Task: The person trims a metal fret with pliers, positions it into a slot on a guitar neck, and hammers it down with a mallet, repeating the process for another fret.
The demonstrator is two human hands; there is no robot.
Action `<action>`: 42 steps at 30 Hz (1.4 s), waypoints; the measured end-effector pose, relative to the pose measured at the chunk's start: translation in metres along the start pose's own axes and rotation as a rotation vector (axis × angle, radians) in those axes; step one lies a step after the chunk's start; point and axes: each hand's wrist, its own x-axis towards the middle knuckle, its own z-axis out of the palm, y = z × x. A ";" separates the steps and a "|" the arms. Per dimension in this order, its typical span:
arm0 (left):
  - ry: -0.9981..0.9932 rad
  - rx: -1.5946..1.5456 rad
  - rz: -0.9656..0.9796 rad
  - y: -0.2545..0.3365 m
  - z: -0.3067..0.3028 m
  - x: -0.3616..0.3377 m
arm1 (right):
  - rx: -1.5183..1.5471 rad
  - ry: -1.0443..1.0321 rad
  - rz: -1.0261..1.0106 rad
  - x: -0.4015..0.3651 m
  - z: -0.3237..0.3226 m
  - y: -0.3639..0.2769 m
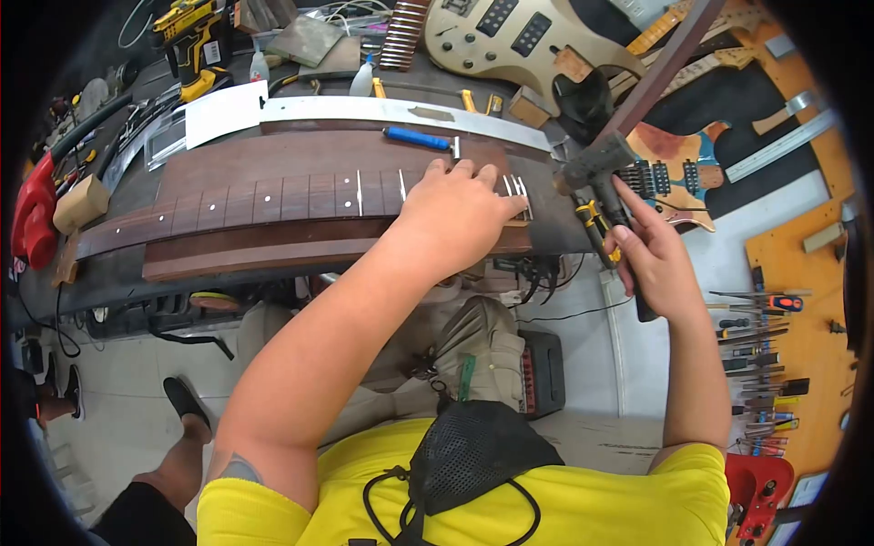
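Observation:
A guitar neck [273,197] with a dark fretboard and white dot inlays lies across the bench. Several shiny frets [359,192] sit in it, some beside my left hand. My left hand [460,214] is curled over the neck toward its right end, fingers over the board and thumb pointing right; its fingertips are partly hidden. In my right hand [657,259] is a hammer [592,168], gripped by its black handle, with its head raised right of the neck's end. A blue-handled tool [417,137] lies just behind the neck.
A long metal straightedge [364,111] lies behind the neck. A yellow drill [189,45] and red clamp [35,214] are at the left. Guitar bodies [501,41] rest at the back. Tools [760,355] hang at the right, and another person's leg [177,455] shows lower left.

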 end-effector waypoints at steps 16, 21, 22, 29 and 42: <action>0.092 0.029 0.023 -0.003 0.002 -0.005 | -0.079 -0.040 0.040 0.034 0.033 -0.002; 0.042 -0.001 0.027 -0.004 -0.003 -0.003 | -0.106 -0.028 0.020 0.032 0.031 0.004; 0.036 0.002 0.025 -0.004 -0.003 -0.003 | -0.111 -0.035 0.020 0.033 0.032 0.005; 0.053 -0.002 0.030 -0.004 -0.002 -0.004 | -0.153 -0.051 0.061 0.030 0.033 -0.004; -0.010 -0.058 0.039 -0.009 -0.006 -0.002 | -0.107 0.076 0.029 0.026 0.037 -0.016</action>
